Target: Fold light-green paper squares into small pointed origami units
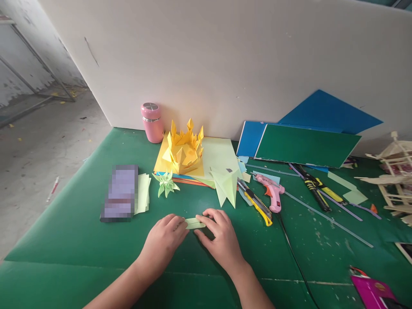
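My left hand [165, 240] and my right hand [219, 238] rest on the green table [80, 231] and press from both sides on a small folded strip of pale green paper [195, 223]. Both hands have their fingers curled onto the paper's ends. Just beyond it lie a folded pale green paper piece with pointed tips [227, 184] and a small green origami star [165, 184]. A yellow origami crown [184, 148] stands on yellow and pale green sheets behind them.
A pink flask [152, 122] stands by the wall. Right of my hands lie a yellow utility knife [255, 201], a pink glue gun [273, 193] with its black cord, blue and green boards [305, 143], thin strips, a wooden model [397, 176]. A blurred block [120, 193] lies at left.
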`<state>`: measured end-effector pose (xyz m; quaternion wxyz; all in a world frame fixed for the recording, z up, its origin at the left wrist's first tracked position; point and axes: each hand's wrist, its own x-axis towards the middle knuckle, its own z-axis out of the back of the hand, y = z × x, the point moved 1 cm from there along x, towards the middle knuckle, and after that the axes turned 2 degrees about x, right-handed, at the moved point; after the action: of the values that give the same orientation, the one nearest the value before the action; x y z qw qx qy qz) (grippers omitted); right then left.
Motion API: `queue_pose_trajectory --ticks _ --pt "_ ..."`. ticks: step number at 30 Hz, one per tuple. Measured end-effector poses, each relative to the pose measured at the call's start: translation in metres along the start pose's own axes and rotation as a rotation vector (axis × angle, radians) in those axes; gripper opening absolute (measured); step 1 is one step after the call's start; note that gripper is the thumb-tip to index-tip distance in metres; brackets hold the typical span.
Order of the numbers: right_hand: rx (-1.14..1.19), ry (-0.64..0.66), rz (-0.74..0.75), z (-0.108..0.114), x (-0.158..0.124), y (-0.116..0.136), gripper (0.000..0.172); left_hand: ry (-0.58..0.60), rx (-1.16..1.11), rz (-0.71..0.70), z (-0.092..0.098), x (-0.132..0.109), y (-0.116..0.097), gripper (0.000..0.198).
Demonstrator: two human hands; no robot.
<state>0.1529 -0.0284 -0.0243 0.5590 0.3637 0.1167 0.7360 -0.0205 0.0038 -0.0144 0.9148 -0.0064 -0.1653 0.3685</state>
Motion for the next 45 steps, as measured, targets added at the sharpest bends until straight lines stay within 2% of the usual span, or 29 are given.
queue_pose_trajectory --ticks 3,6,9,13,18,22,27,36,42,45 --pt "0.024 0.029 0.001 0.000 0.002 -0.003 0.017 0.027 0.083 -0.030 -0.001 0.003 -0.003 0.020" --pt "0.042 0.007 0.017 -0.002 0.006 -0.003 0.016 0.056 0.132 0.008 -0.002 0.006 -0.007 0.020" --pt "0.103 -0.013 0.007 -0.004 0.010 -0.002 0.020 0.057 0.074 0.049 -0.001 0.011 -0.008 0.021" --pt "0.275 -0.049 -0.076 -0.002 0.017 0.002 0.019 0.070 -0.286 0.182 0.005 0.018 -0.003 0.023" --pt "0.571 -0.127 -0.333 -0.002 0.029 0.003 0.019 0.236 -0.992 0.621 0.009 0.028 0.000 0.027" --pt "0.751 -0.149 -0.457 -0.008 0.034 0.000 0.028 0.160 -1.263 0.787 0.005 0.036 0.002 0.033" --pt "0.806 -0.082 -0.420 -0.012 0.029 -0.003 0.030 0.177 -1.336 0.857 0.002 0.036 0.005 0.038" --pt "0.805 -0.076 -0.374 -0.014 0.025 0.003 0.026 0.170 -1.240 0.820 0.005 0.031 0.005 0.035" --pt "0.726 -0.093 -0.378 -0.015 0.025 0.006 0.011 0.164 -1.186 0.799 0.005 0.030 0.003 0.033" --pt "0.726 -0.087 -0.399 -0.015 0.025 0.007 0.009 0.143 -1.185 0.793 0.005 0.030 0.001 0.036"
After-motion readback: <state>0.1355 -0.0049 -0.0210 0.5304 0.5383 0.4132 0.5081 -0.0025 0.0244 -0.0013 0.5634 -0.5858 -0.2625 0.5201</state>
